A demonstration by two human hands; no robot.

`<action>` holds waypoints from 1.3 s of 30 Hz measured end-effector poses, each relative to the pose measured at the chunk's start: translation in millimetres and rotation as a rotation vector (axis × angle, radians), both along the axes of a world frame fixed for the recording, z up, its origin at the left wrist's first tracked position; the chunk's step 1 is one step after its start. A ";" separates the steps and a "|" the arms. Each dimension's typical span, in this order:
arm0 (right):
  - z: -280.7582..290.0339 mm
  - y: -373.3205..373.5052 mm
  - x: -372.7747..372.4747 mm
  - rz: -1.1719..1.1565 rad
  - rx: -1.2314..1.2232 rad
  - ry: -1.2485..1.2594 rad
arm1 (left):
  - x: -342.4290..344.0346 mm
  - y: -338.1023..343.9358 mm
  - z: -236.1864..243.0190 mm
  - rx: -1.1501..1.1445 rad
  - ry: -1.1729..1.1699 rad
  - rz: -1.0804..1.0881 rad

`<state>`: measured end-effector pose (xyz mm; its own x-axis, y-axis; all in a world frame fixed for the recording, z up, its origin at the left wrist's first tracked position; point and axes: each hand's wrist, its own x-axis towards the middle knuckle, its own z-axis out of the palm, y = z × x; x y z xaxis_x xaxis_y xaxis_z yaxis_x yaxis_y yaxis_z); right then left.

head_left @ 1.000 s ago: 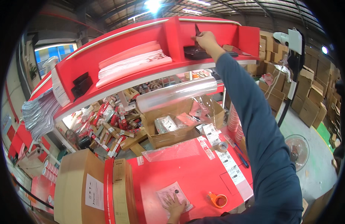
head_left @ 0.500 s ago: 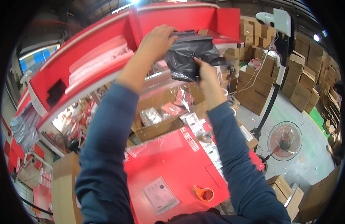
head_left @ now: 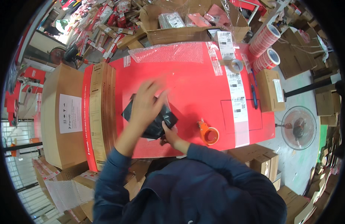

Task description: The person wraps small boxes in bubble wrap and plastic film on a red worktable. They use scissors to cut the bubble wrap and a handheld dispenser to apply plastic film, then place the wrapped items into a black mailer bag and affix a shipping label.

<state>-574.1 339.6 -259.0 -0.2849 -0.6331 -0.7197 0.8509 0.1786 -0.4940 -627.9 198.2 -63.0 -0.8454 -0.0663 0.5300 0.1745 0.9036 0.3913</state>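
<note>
On the red tabletop (head_left: 191, 86), a black plastic bag (head_left: 152, 125) lies over a pale pinkish packet (head_left: 142, 142), which is largely hidden. My left hand (head_left: 146, 102) is motion-blurred above the bag, with fingers extended and apart. Low on the bag's right side, my right hand (head_left: 171, 134) grips it, thumb on top. An orange tape dispenser (head_left: 208, 132) sits just right of that hand.
Stacked cardboard (head_left: 99, 112) lines the table's left end. Label strips (head_left: 236, 97), clear tape (head_left: 236, 65), pens (head_left: 254, 97) and printed tape rolls (head_left: 266, 41) are on the right. An open box (head_left: 168, 35) is behind; a fan (head_left: 297, 127) stands beyond the right end.
Both hands and the black bag have come down from the red shelf to the tabletop. The view has tilted downward, and the shelf is out of sight.
</note>
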 end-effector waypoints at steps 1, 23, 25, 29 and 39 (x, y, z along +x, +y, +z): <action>3.9 14.7 -1.6 0.257 -0.120 -0.072 | 49.7 -10.7 -48.0 0.280 -0.314 0.225; 60.8 131.6 121.5 -0.424 0.400 0.881 | 220.8 -79.6 -259.5 -0.046 -0.299 0.023; 85.2 134.2 141.5 -0.486 0.395 0.819 | 206.9 -73.5 -262.7 -0.037 -0.303 0.018; 87.5 119.3 155.3 -0.488 0.338 0.917 | 175.1 -56.2 -255.9 0.141 -0.306 -0.008; -13.9 83.7 89.8 -0.141 0.078 0.642 | 160.4 -22.4 -239.0 0.504 -0.365 -0.038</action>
<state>-484.3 423.3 -272.8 -0.7492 -0.5112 -0.4212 0.4093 0.1428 -0.9012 -467.6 175.8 -301.9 -0.9727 -0.1997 0.1181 -0.0226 0.5882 0.8084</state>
